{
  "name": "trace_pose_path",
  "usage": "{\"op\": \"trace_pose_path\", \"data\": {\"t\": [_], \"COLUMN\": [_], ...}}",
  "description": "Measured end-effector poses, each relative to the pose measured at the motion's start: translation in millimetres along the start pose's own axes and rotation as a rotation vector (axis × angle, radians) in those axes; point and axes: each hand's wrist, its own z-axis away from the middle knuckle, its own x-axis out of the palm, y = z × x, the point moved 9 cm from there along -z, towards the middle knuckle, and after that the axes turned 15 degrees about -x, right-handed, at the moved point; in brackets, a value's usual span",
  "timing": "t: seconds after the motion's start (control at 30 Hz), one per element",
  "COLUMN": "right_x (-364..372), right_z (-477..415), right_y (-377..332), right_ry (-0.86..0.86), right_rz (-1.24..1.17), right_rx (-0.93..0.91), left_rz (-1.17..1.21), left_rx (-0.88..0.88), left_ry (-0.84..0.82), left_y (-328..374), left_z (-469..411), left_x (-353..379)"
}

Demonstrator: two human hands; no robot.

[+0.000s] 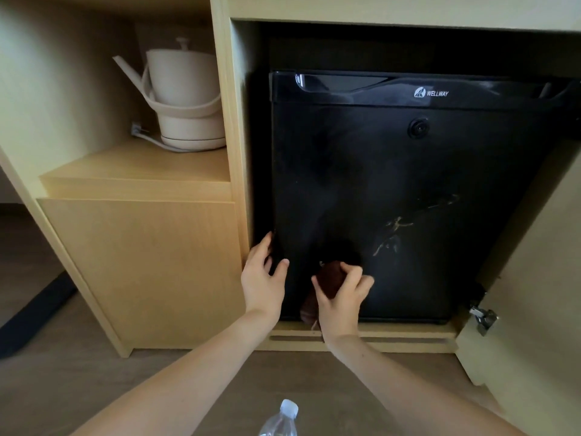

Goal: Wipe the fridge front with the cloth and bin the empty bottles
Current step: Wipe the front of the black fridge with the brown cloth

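One fridge [405, 196], door closed, streaky smears above-right of right hand. One brown cloth [328, 278], bunched in right hand [341, 297], pressed low on door. Left hand [262, 283] fingers spread, at door's left edge. One bottle [281, 420] below both hands, cut off by frame; contents unclear. One kettle [185, 96], upper left.

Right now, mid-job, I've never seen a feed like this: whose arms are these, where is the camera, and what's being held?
There is one picture, from a camera worn on a person's head, looking down; no machine. Both bare arms are the wearer's. The right hand has a grip on a dark brown cloth, pressed low on the black fridge door. The left hand rests open at the door's left edge. Pale smears remain further right. A clear bottle stands on the floor; a kettle sits on the shelf.
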Motion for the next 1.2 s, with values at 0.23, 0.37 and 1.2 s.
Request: {"op": "trace_pose_path", "data": {"t": [0.23, 0.37, 1.2], "right_x": [-9.3, 0.4, 20.8], "right_z": [-36.4, 5.6, 6.6], "right_y": [-30.1, 3.6, -7.9], "right_ry": [0.133, -0.029, -0.084], "right_rz": [-0.105, 0.101, 0.208], "right_rx": [-0.109, 0.038, -0.132], "left_rz": [-0.019, -0.021, -0.025], "left_rx": [0.001, 0.001, 0.044], "left_ry": [-0.002, 0.000, -0.028], "left_y": [-0.8, 0.6, -0.7], "left_z": [-1.9, -0.7, -4.0], "left_x": [0.0, 0.1, 1.2]}}
